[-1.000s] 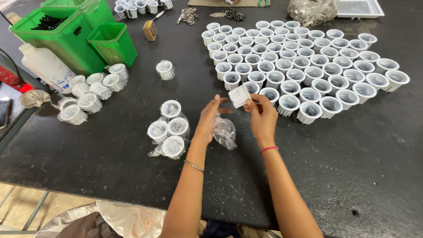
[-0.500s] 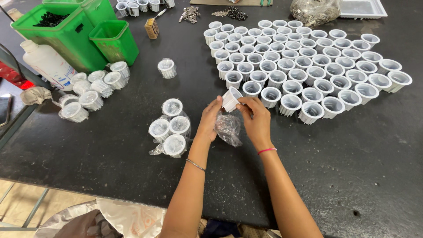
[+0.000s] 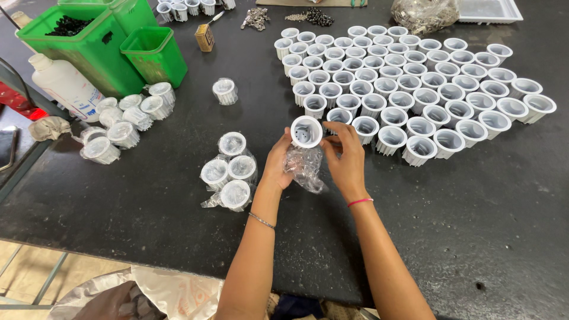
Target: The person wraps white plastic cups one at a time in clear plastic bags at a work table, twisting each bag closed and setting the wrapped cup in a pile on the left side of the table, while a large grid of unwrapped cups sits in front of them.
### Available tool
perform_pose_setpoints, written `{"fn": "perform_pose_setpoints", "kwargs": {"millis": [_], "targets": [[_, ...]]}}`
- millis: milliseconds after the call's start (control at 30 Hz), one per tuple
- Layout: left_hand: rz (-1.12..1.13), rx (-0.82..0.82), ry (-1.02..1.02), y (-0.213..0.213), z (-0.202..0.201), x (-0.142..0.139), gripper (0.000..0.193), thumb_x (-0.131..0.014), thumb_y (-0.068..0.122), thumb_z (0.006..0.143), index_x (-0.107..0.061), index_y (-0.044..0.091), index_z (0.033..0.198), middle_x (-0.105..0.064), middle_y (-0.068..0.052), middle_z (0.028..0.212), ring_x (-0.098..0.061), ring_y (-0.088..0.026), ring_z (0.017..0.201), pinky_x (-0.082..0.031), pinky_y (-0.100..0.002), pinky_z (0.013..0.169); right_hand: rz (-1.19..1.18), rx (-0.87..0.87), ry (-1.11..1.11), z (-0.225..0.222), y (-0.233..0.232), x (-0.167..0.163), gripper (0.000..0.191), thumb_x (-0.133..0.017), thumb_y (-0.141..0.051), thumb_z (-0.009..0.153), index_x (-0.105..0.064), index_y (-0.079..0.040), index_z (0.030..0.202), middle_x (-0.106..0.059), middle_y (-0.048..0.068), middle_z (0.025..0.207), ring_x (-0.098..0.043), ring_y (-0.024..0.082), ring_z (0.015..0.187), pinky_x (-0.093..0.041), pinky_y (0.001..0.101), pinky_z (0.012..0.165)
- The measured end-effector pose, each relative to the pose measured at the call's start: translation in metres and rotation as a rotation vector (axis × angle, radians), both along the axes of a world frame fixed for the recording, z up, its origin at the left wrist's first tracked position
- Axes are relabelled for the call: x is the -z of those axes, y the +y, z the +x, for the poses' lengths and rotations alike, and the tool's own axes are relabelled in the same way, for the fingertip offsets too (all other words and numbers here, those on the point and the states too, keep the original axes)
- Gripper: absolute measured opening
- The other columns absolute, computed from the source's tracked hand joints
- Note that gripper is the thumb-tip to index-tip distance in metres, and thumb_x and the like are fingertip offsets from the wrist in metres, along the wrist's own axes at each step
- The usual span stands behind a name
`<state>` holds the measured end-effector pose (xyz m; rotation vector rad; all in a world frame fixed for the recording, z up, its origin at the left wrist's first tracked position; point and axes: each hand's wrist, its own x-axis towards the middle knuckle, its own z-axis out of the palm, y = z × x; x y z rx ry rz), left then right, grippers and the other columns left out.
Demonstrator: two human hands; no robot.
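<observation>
Both hands are up over the black worktop [image 3: 148, 207], pinching one white ribbed cup [image 3: 306, 131] between them: left hand [image 3: 278, 163] closed on its near side, right hand [image 3: 347, 157] closed on the far rim, open mouth tilted toward the camera. A crumpled clear wrapper [image 3: 305, 169] hangs below, caught under the left fingers (probably so the cup slides free). Just beyond sits the packed block of bare cups [image 3: 409, 77]; four wrapped cups [image 3: 230, 169] wait at left, near the green bins [image 3: 101, 44].
</observation>
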<state>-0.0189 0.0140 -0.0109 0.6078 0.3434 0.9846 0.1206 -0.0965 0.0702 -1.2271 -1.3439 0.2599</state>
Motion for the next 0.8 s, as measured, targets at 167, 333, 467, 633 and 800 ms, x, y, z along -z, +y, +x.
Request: {"fn": "perform_pose_setpoints", "kwargs": {"millis": [167, 333, 467, 633, 800], "targets": [[-0.035, -0.005, -0.002, 0.000, 0.000, -0.001, 0.033, -0.055, 0.033, 0.105, -0.064, 0.006, 0.123, -0.070, -0.006, 0.107, -0.069, -0.017, 0.092, -0.059, -0.035, 0.076, 0.011, 0.003, 0.012, 0.001, 0.000, -0.001, 0.033, -0.071, 0.001, 0.093, -0.065, -0.005, 0.125, -0.062, 0.009, 0.118, -0.075, 0.018, 0.095, -0.059, 0.0295, 0.076], [-0.007, -0.001, -0.012, 0.003, 0.000, 0.000, 0.030, -0.056, 0.026, 0.107, -0.065, 0.004, 0.125, -0.070, -0.007, 0.109, -0.069, -0.017, 0.094, -0.058, -0.034, 0.077, -0.003, -0.047, 0.060, 0.001, -0.002, -0.005, 0.027, -0.071, -0.005, 0.099, -0.066, -0.005, 0.126, -0.063, 0.008, 0.117, -0.074, 0.016, 0.093, -0.059, 0.0286, 0.075], [0.017, -0.020, -0.012, -0.001, 0.000, -0.001, 0.033, -0.053, 0.031, 0.107, -0.064, 0.006, 0.126, -0.071, -0.006, 0.110, -0.068, -0.018, 0.098, -0.057, -0.035, 0.081, 0.023, -0.132, 0.063, -0.002, -0.002, -0.005, 0.047, -0.079, -0.014, 0.089, -0.062, -0.005, 0.132, -0.062, 0.010, 0.125, -0.070, 0.018, 0.104, -0.060, 0.0301, 0.079], [0.206, -0.049, 0.309, -0.006, 0.005, 0.001, 0.045, -0.051, 0.035, 0.107, -0.064, 0.001, 0.133, -0.072, -0.007, 0.114, -0.067, -0.016, 0.103, -0.055, -0.032, 0.091, -0.035, -0.004, -0.090, -0.004, 0.004, 0.013, 0.070, -0.084, -0.027, 0.080, -0.054, -0.005, 0.139, -0.061, 0.014, 0.132, -0.067, 0.026, 0.111, -0.058, 0.0345, 0.082], [0.414, -0.265, 0.689, -0.005, 0.005, 0.004, 0.036, -0.059, 0.028, 0.103, -0.065, 0.004, 0.130, -0.077, -0.010, 0.110, -0.066, -0.015, 0.106, -0.048, -0.030, 0.095, -0.268, 0.260, -0.319, 0.030, 0.015, 0.039, 0.067, -0.085, -0.029, 0.073, -0.061, -0.006, 0.131, -0.064, 0.019, 0.124, -0.063, 0.039, 0.113, -0.051, 0.0466, 0.095]]}}
